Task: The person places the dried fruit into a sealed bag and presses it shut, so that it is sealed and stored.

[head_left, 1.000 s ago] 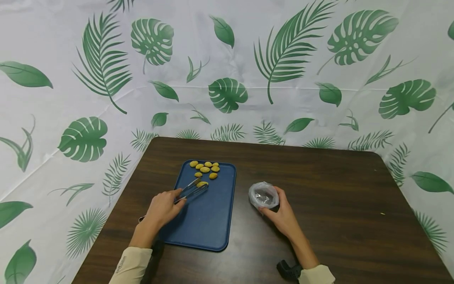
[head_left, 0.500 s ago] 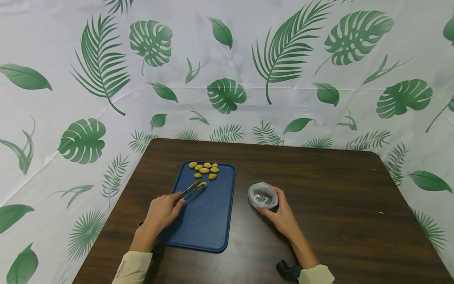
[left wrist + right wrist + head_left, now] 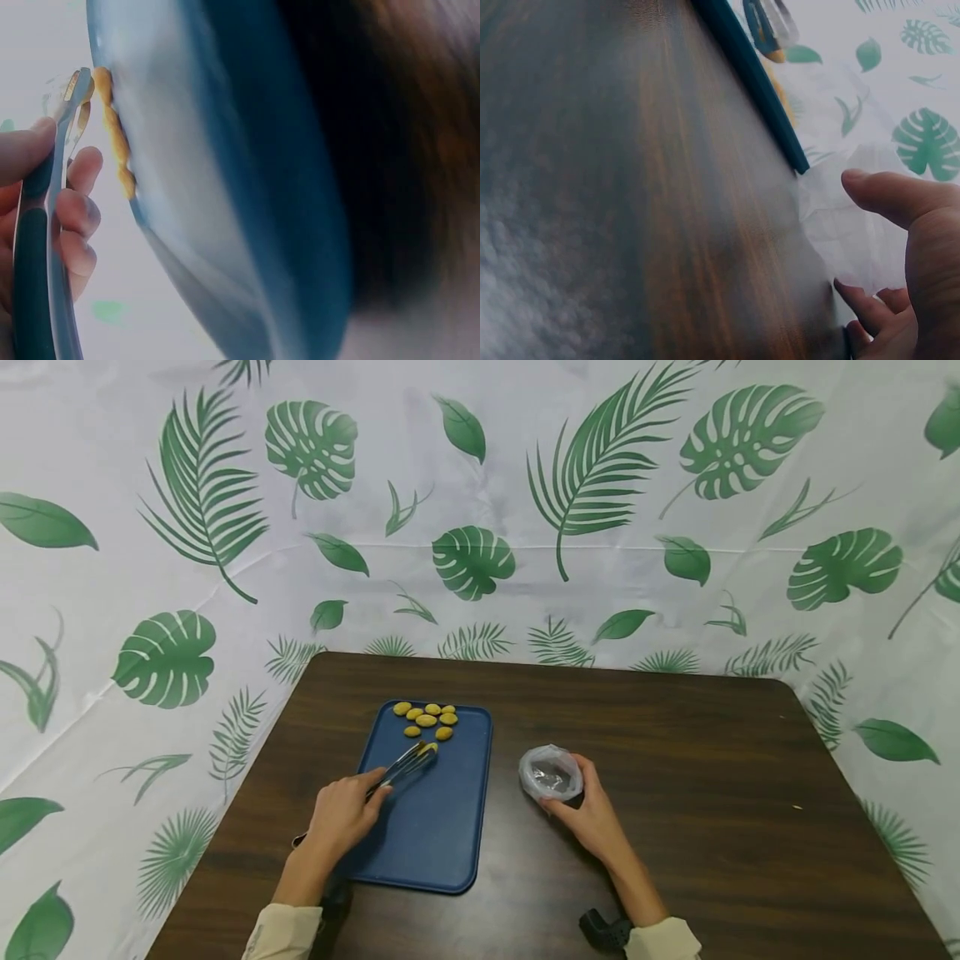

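My left hand [image 3: 345, 810] grips metal tongs [image 3: 401, 771] over a blue tray [image 3: 427, 843]. The tong tips are drawn together at a small yellow oval piece [image 3: 429, 748], which they partly hide. In the left wrist view, dark-handled tongs [image 3: 41, 247] lie between thumb and fingers, with yellow showing at their tips. Several more yellow oval pieces [image 3: 426, 720] lie grouped at the tray's far end. My right hand [image 3: 596, 818] holds a small round container lined with clear plastic [image 3: 531, 777], thumb and fingers round its side. In the right wrist view, the plastic liner [image 3: 862, 232] shows beside the thumb.
The tray lies on the left of a dark wooden table [image 3: 675, 760]; the container stands to the tray's right. A tiny pale scrap [image 3: 797, 807] lies far to the right. A leaf-printed cloth [image 3: 480, 485] hangs behind the table.
The tong arms, spread apart around the near yellow piece a second ago, have come together on it. The right hand and container have stayed in place; the view has shifted slightly.
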Demonstrator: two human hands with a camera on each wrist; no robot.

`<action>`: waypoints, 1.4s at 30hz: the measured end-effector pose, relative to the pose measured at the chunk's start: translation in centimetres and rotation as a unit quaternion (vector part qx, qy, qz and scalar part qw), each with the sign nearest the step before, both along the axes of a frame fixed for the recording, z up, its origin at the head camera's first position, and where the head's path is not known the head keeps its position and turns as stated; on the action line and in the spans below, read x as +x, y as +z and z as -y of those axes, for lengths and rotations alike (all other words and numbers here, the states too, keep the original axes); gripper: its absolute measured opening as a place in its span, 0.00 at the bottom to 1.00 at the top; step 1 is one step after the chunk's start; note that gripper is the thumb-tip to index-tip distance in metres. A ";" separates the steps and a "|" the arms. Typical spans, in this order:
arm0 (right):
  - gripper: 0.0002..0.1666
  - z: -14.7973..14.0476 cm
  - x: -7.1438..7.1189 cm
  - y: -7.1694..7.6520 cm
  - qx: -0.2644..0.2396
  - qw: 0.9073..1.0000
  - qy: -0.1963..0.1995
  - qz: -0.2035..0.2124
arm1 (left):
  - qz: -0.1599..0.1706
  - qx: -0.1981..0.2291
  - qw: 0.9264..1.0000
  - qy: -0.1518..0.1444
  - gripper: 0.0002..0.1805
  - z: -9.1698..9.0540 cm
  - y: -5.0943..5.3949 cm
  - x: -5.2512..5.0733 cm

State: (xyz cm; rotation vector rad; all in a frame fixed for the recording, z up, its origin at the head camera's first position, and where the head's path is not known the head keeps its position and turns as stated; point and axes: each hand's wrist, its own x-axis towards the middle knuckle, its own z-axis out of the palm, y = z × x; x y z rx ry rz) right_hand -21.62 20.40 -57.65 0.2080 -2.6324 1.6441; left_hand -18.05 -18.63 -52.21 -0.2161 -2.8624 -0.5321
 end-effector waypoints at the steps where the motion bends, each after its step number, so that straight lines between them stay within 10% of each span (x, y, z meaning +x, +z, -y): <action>1: 0.51 0.0 0.0 0.0 0.002 1.000 0.000 0.000 | -0.003 0.001 1.000 0.000 0.18 -0.1 0.1 0.0; 42: 0.50 -0.3 -0.1 -0.5 0.000 0.999 0.019 -0.041 | -0.033 0.059 0.997 -0.029 0.18 -5.4 1.5 0.4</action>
